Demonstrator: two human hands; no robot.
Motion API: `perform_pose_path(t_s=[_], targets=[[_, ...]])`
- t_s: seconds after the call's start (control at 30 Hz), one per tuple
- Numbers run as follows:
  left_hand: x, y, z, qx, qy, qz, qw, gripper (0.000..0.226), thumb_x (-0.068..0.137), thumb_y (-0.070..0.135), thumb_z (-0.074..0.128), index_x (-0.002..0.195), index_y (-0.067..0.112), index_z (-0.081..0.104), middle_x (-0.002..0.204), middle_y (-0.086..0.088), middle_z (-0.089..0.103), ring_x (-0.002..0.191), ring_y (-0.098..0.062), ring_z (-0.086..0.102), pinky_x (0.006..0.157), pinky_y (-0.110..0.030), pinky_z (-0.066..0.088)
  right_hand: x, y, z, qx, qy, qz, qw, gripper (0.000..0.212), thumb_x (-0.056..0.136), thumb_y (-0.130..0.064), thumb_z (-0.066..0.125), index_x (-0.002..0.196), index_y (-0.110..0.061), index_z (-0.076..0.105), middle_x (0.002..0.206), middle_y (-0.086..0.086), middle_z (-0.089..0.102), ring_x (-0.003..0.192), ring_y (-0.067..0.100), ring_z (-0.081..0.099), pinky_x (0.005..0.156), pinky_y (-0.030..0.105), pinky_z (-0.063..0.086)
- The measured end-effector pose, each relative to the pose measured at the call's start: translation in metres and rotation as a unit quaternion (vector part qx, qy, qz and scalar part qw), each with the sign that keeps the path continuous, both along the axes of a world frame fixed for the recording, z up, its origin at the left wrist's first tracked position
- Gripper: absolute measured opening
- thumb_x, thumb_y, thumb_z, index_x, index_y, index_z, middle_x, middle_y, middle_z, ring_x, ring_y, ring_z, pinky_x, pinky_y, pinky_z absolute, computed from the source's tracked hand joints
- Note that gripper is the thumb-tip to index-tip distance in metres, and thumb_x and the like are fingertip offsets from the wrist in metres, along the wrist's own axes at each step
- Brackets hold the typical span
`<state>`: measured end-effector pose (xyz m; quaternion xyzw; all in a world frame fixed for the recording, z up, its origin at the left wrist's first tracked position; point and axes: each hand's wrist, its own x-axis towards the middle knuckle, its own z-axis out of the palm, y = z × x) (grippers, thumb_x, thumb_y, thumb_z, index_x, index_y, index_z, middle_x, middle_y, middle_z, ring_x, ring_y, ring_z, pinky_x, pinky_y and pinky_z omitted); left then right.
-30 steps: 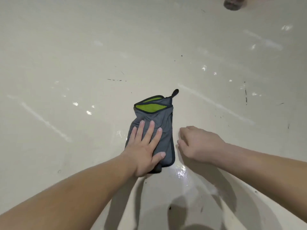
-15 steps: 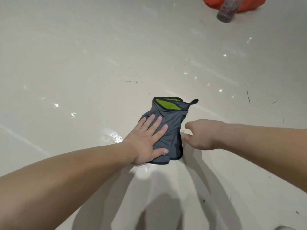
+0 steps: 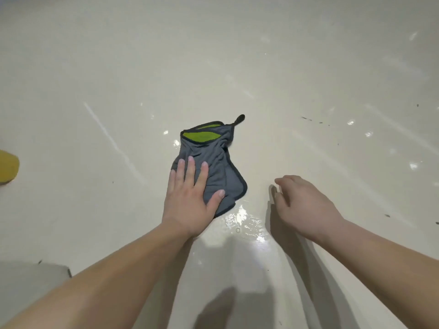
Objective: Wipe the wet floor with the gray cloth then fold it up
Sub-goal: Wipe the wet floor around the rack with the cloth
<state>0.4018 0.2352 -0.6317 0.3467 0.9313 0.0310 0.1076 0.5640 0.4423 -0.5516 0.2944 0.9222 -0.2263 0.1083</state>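
Note:
A gray cloth [image 3: 213,160] with a green lining and a black hanging loop lies bunched on the pale glossy floor. My left hand [image 3: 187,198] presses flat on its near left part, fingers spread. My right hand [image 3: 301,205] hovers just above the floor to the right of the cloth, fingers loosely curled, holding nothing and apart from the cloth. A shiny wet patch [image 3: 247,224] glistens on the floor just in front of the cloth, between my two hands.
A yellow object [image 3: 7,168] sits at the left edge. A gray surface [image 3: 28,281] shows at the lower left. Small water drops [image 3: 413,166] and dark specks [image 3: 306,118] dot the floor to the right.
My left hand has slid the cloth over the floor and it has bunched up differently. My right hand has moved away from the cloth's edge to the right. The view has shifted.

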Motion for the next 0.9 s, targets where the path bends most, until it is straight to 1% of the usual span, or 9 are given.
perform_pose_path(t_s=[0.07, 0.13, 0.2, 0.37, 0.5, 0.6, 0.67, 0.8, 0.9], targets=[[0.029, -0.018, -0.001, 0.005, -0.015, 0.045, 0.999, 0.083, 0.098, 0.074, 0.007, 0.164, 0.025, -0.007, 0.170, -0.009, -0.021, 0.153, -0.027, -0.030, 0.127, -0.050, -0.006, -0.019, -0.015, -0.005, -0.008, 0.011, 0.042, 0.999, 0.038, 0.105, -0.034, 0.039, 0.138, -0.022, 0.055, 0.142, -0.006, 0.052, 0.132, 0.018, 0.047, 0.099, 0.037, 0.047], [0.067, -0.038, 0.001, 0.028, -0.030, 0.056, 0.998, 0.081, 0.101, 0.070, 0.013, 0.164, 0.022, 0.000, 0.170, -0.012, -0.016, 0.155, -0.030, -0.025, 0.127, -0.053, -0.003, -0.034, -0.033, -0.011, -0.011, 0.009, 0.075, 0.997, 0.034, 0.104, -0.033, 0.041, 0.130, -0.021, 0.059, 0.134, -0.003, 0.055, 0.125, 0.020, 0.051, 0.094, 0.039, 0.050], [0.107, -0.063, -0.002, 0.040, -0.031, 0.031, 0.998, 0.080, 0.102, 0.067, 0.024, 0.164, 0.018, 0.014, 0.171, -0.017, -0.002, 0.157, -0.038, -0.010, 0.127, -0.057, 0.003, -0.047, -0.049, -0.015, 0.002, 0.000, 0.104, 0.995, 0.031, 0.102, -0.032, 0.041, 0.120, -0.021, 0.063, 0.122, -0.001, 0.057, 0.117, 0.024, 0.053, 0.088, 0.040, 0.051], [0.171, -0.106, -0.008, -0.002, -0.050, -0.040, 0.998, 0.082, 0.098, 0.068, 0.038, 0.162, 0.018, 0.025, 0.170, -0.021, 0.012, 0.156, -0.044, 0.009, 0.117, -0.058, 0.015, -0.063, -0.074, -0.011, 0.037, -0.041, 0.151, 0.987, 0.026, 0.099, -0.033, 0.040, 0.093, -0.019, 0.060, 0.094, 0.000, 0.051, 0.100, 0.026, 0.054, 0.074, 0.036, 0.047], [0.162, -0.093, 0.013, 0.022, -0.039, 0.011, 0.999, 0.074, 0.102, 0.065, 0.028, 0.158, 0.017, 0.033, 0.170, -0.022, 0.007, 0.157, -0.042, 0.001, 0.121, -0.057, 0.003, -0.062, -0.079, -0.012, 0.051, -0.048, 0.179, 0.981, 0.024, 0.097, -0.036, 0.041, 0.088, -0.019, 0.056, 0.090, 0.000, 0.052, 0.092, 0.025, 0.054, 0.070, 0.034, 0.045], [0.161, -0.069, 0.021, 0.010, -0.087, 0.035, 0.996, 0.083, 0.098, 0.069, 0.029, 0.164, 0.026, 0.003, 0.167, -0.016, -0.026, 0.151, -0.037, -0.032, 0.120, -0.057, -0.016, -0.062, -0.074, -0.013, 0.066, -0.039, 0.177, 0.981, 0.029, 0.098, -0.040, 0.041, 0.088, -0.018, 0.057, 0.090, 0.001, 0.055, 0.089, 0.027, 0.056, 0.069, 0.034, 0.046], [0.161, -0.061, 0.017, -0.010, -0.124, 0.022, 0.992, 0.087, 0.097, 0.072, 0.029, 0.162, 0.032, -0.011, 0.162, -0.013, -0.039, 0.144, -0.034, -0.045, 0.118, -0.060, -0.022, -0.063, -0.069, -0.012, 0.059, -0.041, 0.162, 0.984, 0.030, 0.098, -0.041, 0.041, 0.085, -0.018, 0.056, 0.087, 0.002, 0.056, 0.086, 0.028, 0.056, 0.066, 0.034, 0.044], [0.119, -0.072, 0.003, -0.012, -0.082, -0.016, 0.996, 0.080, 0.096, 0.075, 0.028, 0.162, 0.040, -0.001, 0.167, -0.008, -0.030, 0.149, -0.030, -0.038, 0.121, -0.059, -0.018, -0.072, -0.079, -0.007, 0.022, -0.032, 0.159, 0.986, 0.030, 0.096, -0.045, 0.043, 0.076, -0.024, 0.049, 0.082, -0.001, 0.058, 0.082, 0.027, 0.059, 0.071, 0.037, 0.052], [0.067, -0.096, 0.003, -0.023, -0.067, 0.048, 0.996, 0.076, 0.095, 0.077, 0.020, 0.161, 0.047, -0.003, 0.167, -0.004, -0.030, 0.150, -0.025, -0.037, 0.123, -0.057, -0.015, -0.078, -0.104, 0.001, -0.010, -0.005, 0.174, 0.985, 0.027, 0.095, -0.044, 0.046, 0.078, -0.025, 0.052, 0.083, -0.004, 0.060, 0.082, 0.024, 0.061, 0.071, 0.037, 0.053]])
